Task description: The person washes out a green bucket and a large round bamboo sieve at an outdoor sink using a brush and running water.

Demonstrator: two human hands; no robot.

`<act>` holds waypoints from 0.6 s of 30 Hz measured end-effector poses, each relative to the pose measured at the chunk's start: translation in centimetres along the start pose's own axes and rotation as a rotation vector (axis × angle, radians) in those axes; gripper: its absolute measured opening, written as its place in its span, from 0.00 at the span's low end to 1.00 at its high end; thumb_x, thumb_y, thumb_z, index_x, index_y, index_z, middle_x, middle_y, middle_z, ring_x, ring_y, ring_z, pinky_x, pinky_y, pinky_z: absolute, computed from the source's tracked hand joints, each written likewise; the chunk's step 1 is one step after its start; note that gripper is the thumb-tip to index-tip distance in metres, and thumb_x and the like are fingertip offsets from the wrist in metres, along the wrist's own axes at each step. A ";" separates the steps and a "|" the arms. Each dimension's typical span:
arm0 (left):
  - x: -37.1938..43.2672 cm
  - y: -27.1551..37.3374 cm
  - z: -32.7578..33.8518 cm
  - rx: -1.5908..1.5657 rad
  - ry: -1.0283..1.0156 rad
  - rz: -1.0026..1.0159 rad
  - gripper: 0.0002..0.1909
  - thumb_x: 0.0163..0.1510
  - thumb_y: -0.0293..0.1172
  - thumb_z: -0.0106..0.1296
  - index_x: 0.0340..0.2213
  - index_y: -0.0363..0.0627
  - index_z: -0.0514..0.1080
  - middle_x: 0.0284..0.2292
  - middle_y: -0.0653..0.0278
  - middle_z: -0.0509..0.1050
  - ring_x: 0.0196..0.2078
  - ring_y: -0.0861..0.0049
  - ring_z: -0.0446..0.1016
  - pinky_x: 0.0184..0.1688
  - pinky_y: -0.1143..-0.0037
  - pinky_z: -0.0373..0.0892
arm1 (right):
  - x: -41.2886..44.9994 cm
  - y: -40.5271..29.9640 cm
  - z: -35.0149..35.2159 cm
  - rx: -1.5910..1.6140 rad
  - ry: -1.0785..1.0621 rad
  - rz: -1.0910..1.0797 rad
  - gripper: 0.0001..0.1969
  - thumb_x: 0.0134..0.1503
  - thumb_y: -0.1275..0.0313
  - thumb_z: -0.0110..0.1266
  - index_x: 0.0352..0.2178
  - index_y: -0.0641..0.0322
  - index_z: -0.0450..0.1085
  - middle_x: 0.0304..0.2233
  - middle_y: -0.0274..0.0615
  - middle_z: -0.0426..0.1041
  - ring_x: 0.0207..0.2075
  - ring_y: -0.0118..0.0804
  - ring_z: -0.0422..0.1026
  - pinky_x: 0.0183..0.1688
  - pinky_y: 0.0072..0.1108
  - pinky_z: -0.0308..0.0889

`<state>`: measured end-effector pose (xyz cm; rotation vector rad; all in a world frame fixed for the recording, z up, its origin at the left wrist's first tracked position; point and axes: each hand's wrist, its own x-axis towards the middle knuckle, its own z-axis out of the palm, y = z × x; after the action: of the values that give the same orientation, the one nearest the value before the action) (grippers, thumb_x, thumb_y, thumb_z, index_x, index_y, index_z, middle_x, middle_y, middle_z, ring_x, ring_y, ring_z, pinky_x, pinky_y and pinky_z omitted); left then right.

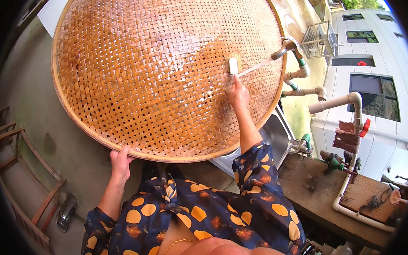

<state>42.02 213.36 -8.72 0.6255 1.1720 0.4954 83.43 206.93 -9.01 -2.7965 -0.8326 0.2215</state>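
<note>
A large round woven bamboo tray with a wooden rim fills the upper middle of the view, its weave wet and shiny. My left hand grips the rim at the near left edge. In my right hand is a scrub brush with a white back and pale bristles, lying against the weave right of centre. Water streams from a tap at the tray's right side and lands beside the brush.
Under the tray's right edge shows a metal sink. Plastic pipes and a second tap stand at the right, by a concrete ledge. A wooden frame lies at the lower left, near a metal object on the floor.
</note>
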 end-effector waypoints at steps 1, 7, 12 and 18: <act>-0.9 0.2 0.4 -0.005 0.052 0.003 0.16 0.47 0.29 0.41 0.36 0.29 0.62 0.32 0.56 0.69 0.32 0.71 0.71 0.34 0.72 0.70 | -2.6 -1.4 1.2 0.069 -0.092 -0.153 0.16 0.53 0.65 0.40 0.45 0.43 0.62 0.25 0.55 0.70 0.27 0.53 0.70 0.31 0.34 0.64; -3.0 -3.8 6.9 0.038 0.147 0.123 0.06 0.47 0.30 0.43 0.24 0.41 0.63 0.23 0.63 0.69 0.24 0.78 0.70 0.26 0.75 0.69 | 6.9 19.9 -4.9 -0.075 0.075 -0.050 0.15 0.53 0.64 0.39 0.42 0.45 0.64 0.26 0.54 0.70 0.28 0.52 0.69 0.31 0.37 0.63; -2.6 -8.4 6.1 0.068 0.169 0.195 0.06 0.47 0.33 0.43 0.23 0.43 0.63 0.21 0.65 0.69 0.22 0.77 0.69 0.26 0.76 0.69 | 6.2 31.2 -6.0 -0.002 0.055 -0.100 0.15 0.52 0.65 0.38 0.42 0.48 0.64 0.26 0.54 0.70 0.28 0.53 0.69 0.31 0.37 0.64; -3.6 -13.1 7.8 -0.011 0.305 0.264 0.07 0.46 0.32 0.43 0.19 0.45 0.63 0.16 0.69 0.63 0.17 0.82 0.63 0.19 0.77 0.66 | -10.7 27.3 -7.6 0.081 -0.370 -0.756 0.14 0.52 0.65 0.39 0.41 0.43 0.64 0.26 0.50 0.70 0.28 0.49 0.70 0.32 0.35 0.64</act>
<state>48.71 199.99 -13.19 0.7166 1.3792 0.8430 90.30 177.48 -7.56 -2.1864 -1.8286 0.6187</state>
